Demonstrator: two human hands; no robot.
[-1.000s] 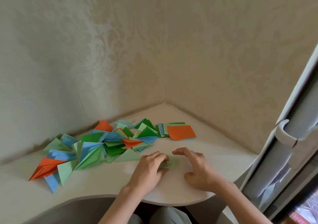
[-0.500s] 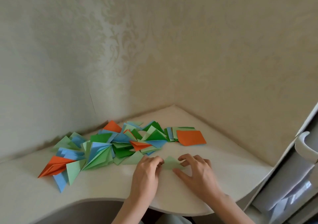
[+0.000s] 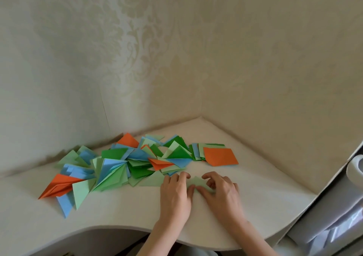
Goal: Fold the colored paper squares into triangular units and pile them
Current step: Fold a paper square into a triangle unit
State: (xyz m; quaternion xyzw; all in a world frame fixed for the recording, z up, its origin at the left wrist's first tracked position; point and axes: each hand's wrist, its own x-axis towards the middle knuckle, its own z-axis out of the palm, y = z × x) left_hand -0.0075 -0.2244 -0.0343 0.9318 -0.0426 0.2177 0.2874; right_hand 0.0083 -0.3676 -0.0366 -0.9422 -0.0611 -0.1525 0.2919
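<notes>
Folded pile: a loose spread of triangular units [image 3: 117, 169] in orange, blue, light green and dark green lies on the left half of the bench [image 3: 121, 212], reaching from the front edge back toward the wall; many units look finished.
Left hand: the left hand [image 3: 175, 192] lies palm down on the bench, its fingers [image 3: 185, 176] bent and pressing the left side of the paper in work.
Paper in work: a light green paper [image 3: 196, 181], already creased to a point, lies flat between the two hands, just in front of the pile.
Right hand: the right hand [image 3: 221, 191] has its fingers [image 3: 209, 177] curled down onto the right side of the same paper, thumb pinning its near edge.
Unfolded stack: a small stack of flat squares [image 3: 213, 153], orange sheet on top, sits behind the right hand, near the corner.
Progress: by my reading well along, with this unit half folded and the stack left to do.
Surroundings: patterned wallpaper [image 3: 176, 59] behind; a white door with a handle [image 3: 355, 167] at far right; nothing blocks the hands.
</notes>
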